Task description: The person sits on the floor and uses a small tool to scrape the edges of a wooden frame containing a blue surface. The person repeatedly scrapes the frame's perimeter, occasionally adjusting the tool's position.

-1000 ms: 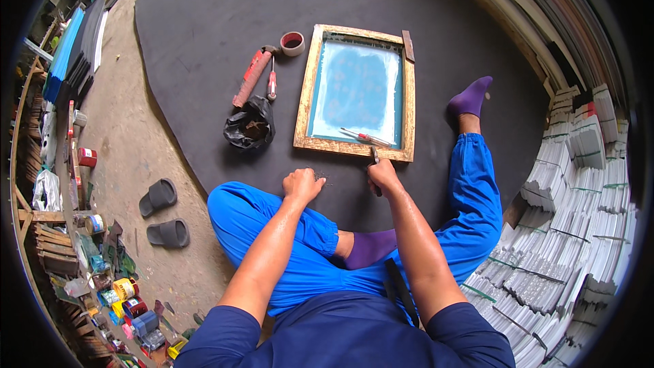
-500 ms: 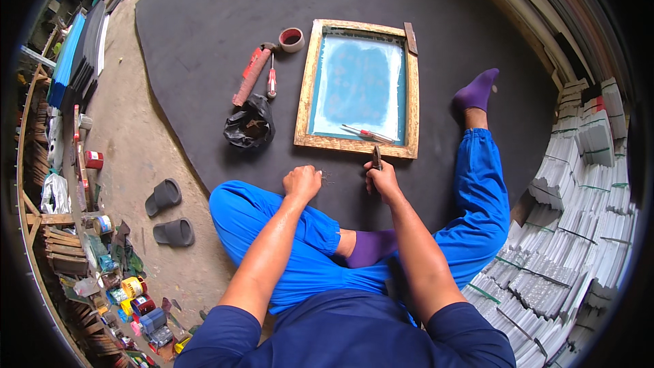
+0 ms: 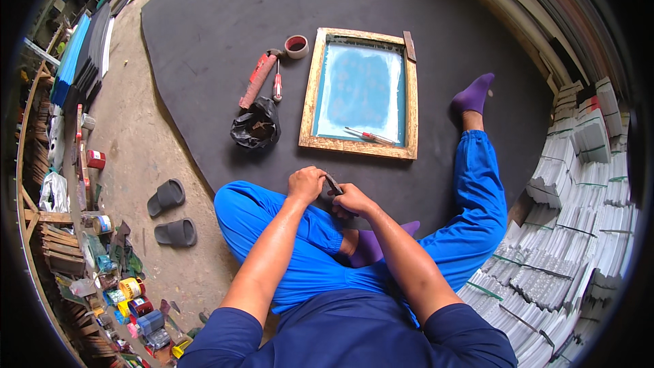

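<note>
Head view: the right hand (image 3: 352, 200) has its fingers wrapped firmly round a dark metal pliers-like tool (image 3: 332, 182), whose tip slants far and left to the left hand (image 3: 306, 182). That hand's fingers are curled narrowly at the tip; whether they pinch anything, I cannot tell. Both hands are over the near part of a dark grey floor mat (image 3: 204, 20). Farther off lies a rectangular wooden frame with a blue-and-white panel (image 3: 313, 88), a slim red-handled screwdriver (image 3: 373, 137) resting on its near end. Left of it are a crumpled black plastic bag (image 3: 249, 138), a red-handled hammer (image 3: 256, 82), and a pale round tape roll (image 3: 297, 55).
</note>
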The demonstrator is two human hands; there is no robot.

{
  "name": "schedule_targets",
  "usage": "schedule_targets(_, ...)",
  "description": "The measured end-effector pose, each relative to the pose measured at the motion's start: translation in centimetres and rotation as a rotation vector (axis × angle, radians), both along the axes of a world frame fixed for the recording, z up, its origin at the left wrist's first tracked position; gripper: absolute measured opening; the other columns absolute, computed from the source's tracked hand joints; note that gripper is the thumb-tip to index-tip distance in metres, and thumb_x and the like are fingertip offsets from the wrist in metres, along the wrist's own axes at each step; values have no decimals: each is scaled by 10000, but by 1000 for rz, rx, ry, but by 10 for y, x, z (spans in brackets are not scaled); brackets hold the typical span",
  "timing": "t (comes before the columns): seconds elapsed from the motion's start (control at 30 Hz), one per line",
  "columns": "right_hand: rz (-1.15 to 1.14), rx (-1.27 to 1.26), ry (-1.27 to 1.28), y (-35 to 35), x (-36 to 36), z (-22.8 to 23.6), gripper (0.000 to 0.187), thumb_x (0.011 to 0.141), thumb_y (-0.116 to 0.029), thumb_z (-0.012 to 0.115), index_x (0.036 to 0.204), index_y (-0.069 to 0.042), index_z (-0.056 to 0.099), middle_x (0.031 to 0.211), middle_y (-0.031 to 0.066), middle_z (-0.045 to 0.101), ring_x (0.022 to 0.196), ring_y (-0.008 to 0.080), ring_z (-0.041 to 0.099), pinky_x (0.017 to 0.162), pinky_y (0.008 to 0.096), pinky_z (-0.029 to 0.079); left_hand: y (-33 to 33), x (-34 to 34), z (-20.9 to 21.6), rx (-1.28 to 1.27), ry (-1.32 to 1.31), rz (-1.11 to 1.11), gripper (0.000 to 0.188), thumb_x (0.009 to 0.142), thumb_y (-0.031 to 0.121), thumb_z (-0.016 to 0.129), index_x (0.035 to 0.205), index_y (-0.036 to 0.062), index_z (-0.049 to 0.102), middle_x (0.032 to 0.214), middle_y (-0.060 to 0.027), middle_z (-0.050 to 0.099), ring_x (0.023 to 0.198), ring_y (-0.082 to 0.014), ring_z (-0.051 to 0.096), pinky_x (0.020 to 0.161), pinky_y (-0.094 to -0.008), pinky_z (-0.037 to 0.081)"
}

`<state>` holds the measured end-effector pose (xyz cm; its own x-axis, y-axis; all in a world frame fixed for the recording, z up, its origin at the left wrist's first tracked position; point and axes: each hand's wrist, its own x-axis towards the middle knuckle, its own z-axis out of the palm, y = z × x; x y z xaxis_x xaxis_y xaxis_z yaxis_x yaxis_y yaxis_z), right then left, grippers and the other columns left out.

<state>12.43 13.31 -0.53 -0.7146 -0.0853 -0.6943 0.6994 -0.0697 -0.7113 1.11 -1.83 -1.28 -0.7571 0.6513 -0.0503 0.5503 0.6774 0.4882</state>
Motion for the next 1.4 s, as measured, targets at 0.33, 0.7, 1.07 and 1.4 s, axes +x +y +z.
schedule_targets(0.33, -178, 3, -98, 26, 7, 0, 208, 908, -83, 637, 1088, -9, 561, 888, 156, 677, 723, 246, 708, 598, 387, 580, 1, -5, 20, -321, -179, 94, 208, 872, 353, 747, 937, 164, 806, 927, -139, 761, 895, -330, 742, 786, -448, 590)
schedule_targets(0.7, -452, 53, -230, 88, -9, 7, 282, 984, -169, 591, 1189, 13, 524, 925, 170, 631, 751, 287, 691, 634, 494, 592, 6, -7, 26, -425, -297, 80, 457, 772, 512, 818, 908, 77, 792, 963, -189, 756, 945, -357, 736, 795, -460, 583)
schedule_targets(1.07, -388, 108, -330, 100, -24, 12, 425, 956, -167, 600, 1272, 78, 456, 982, 233, 614, 724, 366, 691, 604, 528, 572, 10, -8, 26, -355, -270, 84, 461, 784, 546, 790, 860, 91, 799, 878, -171, 757, 869, -353, 743, 750, -457, 584)
schedule_targets(1.4, -267, 363, -361, 104, -36, 15, 264, 872, -92, 535, 1035, 108, 591, 689, 234, 651, 535, 352, 661, 424, 471, 493, 14, -11, 13, -299, -260, 93, 423, 773, 550, 795, 824, 129, 806, 813, -143, 750, 828, -335, 739, 744, -442, 575)
